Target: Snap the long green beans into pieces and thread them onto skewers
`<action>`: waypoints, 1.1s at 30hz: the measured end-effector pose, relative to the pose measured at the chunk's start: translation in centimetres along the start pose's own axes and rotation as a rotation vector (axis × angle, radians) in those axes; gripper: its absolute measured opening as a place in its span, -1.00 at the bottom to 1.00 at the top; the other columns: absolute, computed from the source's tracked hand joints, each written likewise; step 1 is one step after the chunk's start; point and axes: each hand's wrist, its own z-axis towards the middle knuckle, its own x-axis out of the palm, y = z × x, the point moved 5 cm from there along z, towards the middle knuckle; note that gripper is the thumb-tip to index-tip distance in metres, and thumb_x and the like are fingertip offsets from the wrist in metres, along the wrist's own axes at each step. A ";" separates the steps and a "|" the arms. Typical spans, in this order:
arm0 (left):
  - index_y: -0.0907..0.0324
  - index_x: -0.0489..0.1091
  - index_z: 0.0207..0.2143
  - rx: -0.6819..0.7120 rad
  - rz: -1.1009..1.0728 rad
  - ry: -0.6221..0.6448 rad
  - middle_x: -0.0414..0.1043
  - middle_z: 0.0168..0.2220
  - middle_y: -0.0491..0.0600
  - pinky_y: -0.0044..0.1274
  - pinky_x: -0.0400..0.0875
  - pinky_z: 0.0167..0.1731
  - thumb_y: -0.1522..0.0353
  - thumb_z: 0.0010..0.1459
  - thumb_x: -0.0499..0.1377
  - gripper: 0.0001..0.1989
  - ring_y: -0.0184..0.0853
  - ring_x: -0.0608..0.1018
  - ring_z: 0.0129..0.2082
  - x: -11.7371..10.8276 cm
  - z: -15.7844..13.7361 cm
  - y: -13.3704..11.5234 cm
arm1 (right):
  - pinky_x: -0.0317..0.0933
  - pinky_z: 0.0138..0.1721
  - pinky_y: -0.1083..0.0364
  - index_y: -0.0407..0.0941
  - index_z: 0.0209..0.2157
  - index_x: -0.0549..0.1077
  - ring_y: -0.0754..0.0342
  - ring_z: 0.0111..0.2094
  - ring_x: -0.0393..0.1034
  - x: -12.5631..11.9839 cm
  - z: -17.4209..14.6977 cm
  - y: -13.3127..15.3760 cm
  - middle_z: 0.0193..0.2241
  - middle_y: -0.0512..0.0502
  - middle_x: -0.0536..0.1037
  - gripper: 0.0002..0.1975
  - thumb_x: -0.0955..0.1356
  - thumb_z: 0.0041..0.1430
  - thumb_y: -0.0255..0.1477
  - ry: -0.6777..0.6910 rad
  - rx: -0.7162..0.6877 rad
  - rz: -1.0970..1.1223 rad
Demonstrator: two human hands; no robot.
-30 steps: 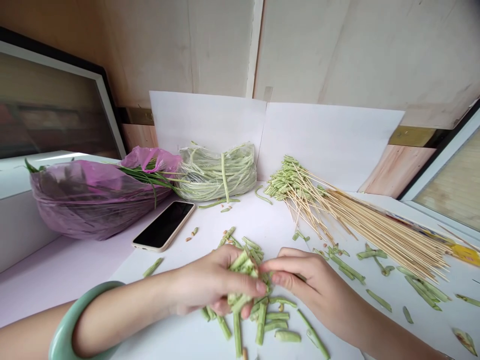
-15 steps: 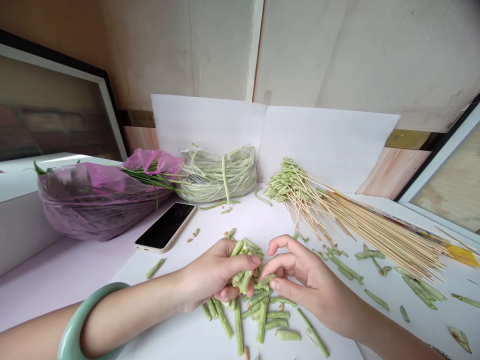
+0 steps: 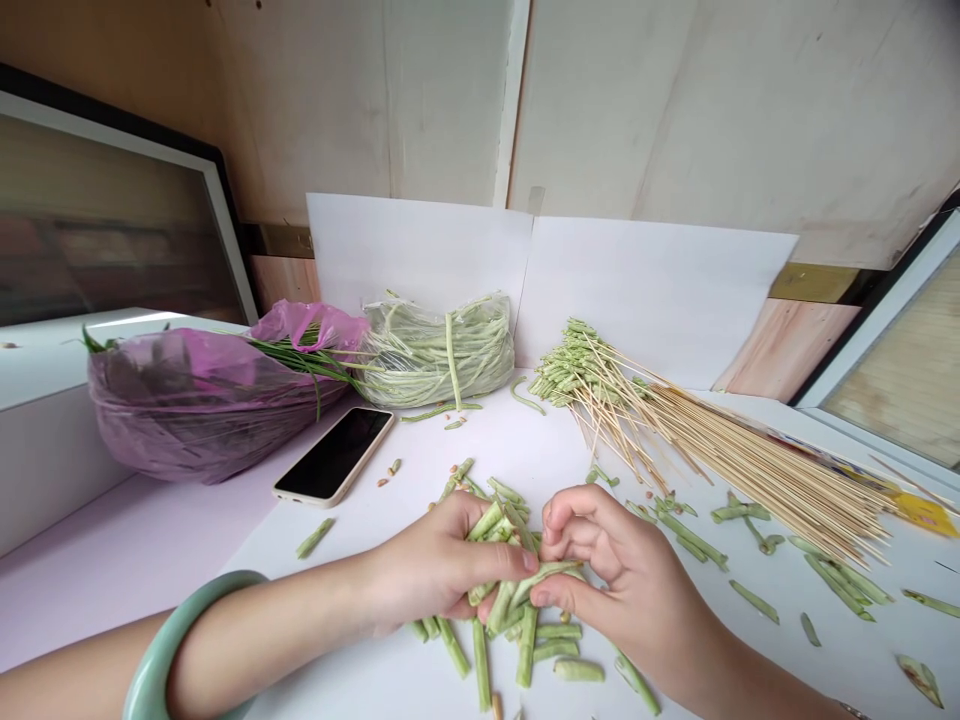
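Note:
My left hand (image 3: 431, 560) is wrapped round a bunch of short cut green bean pieces (image 3: 491, 522), thumb lying across them. Close beside it on the right, my right hand (image 3: 622, 565) pinches a single bean piece (image 3: 553, 570) between thumb and fingers, its far end against the bunch. Under both hands lies a loose pile of cut bean pieces (image 3: 527, 645) on the white tabletop, partly hidden by them. Behind my right hand rests a heap of wooden skewers (image 3: 757, 460) with bean pieces threaded on their far ends (image 3: 574, 362).
A phone (image 3: 336, 455) lies left of the hands. Behind it are a purple bag of greens (image 3: 202, 400) and a clear bag of long beans (image 3: 450, 350). More bean pieces (image 3: 694, 535) are scattered at right. White boards (image 3: 645, 300) stand along the back.
My right hand has closed its fingers on a bean piece and raised it against the bunch. My left hand has shifted slightly right, still holding the bunch.

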 end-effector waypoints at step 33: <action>0.20 0.15 -0.62 0.203 0.553 0.170 0.10 -0.65 -0.21 -0.68 0.08 -0.63 0.43 -0.03 0.15 -0.78 -0.54 0.17 -0.61 2.7 -2.7 -2.2 | -0.06 -0.60 0.19 -0.16 -0.69 0.34 0.23 -0.64 0.09 2.3 -0.8 0.9 -0.70 0.08 0.28 -0.83 0.37 -0.13 -0.44 0.447 0.289 0.251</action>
